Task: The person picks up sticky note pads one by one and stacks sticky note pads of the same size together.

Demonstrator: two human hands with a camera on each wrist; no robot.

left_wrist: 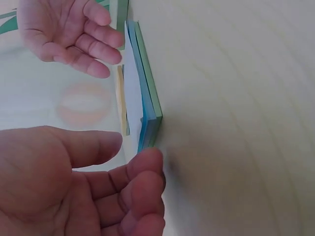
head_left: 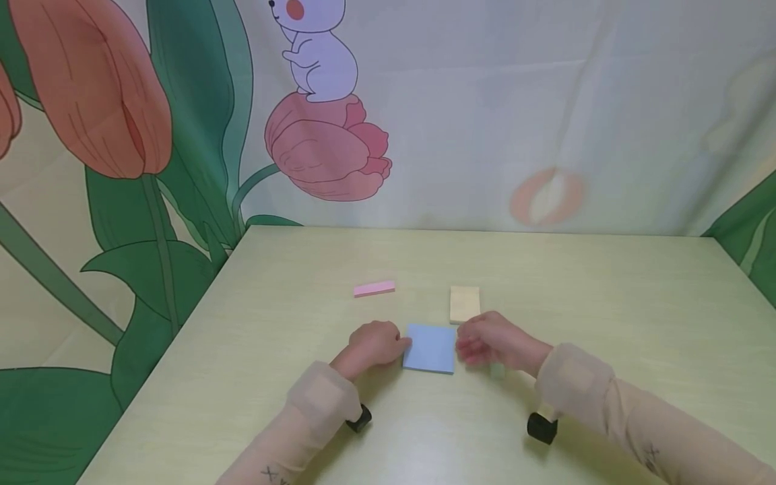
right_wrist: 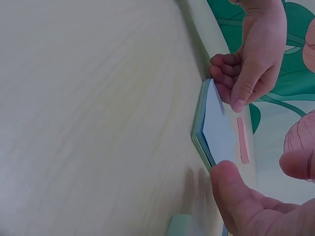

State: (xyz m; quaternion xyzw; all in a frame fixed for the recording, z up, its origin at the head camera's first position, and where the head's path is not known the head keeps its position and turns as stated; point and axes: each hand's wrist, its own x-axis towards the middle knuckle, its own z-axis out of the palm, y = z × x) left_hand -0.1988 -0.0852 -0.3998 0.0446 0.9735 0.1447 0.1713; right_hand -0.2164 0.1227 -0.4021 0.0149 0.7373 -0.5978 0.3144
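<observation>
A square pad of blue sticky notes [head_left: 429, 349] lies on the table on top of a light green pad [left_wrist: 147, 73], whose edge shows in both wrist views. My left hand [head_left: 377, 342] is at the blue pad's left edge, with loosely bent fingertips touching or nearly touching it. In the left wrist view its thumb stands apart from the fingers. Over by the right edge, my right hand [head_left: 500, 342] is blurred in the head view; its fingers look relaxed and hold nothing. A small pale green block [right_wrist: 181, 225] lies on the table, partly hidden under that hand.
Behind the blue pad lies a cream-yellow pad [head_left: 465, 303], close to my right hand. A narrow pink strip-shaped pad [head_left: 374, 289] rests farther left. Past the far edge of the pale wooden table [head_left: 606, 283] hangs a printed cloth [head_left: 455, 135] with flowers.
</observation>
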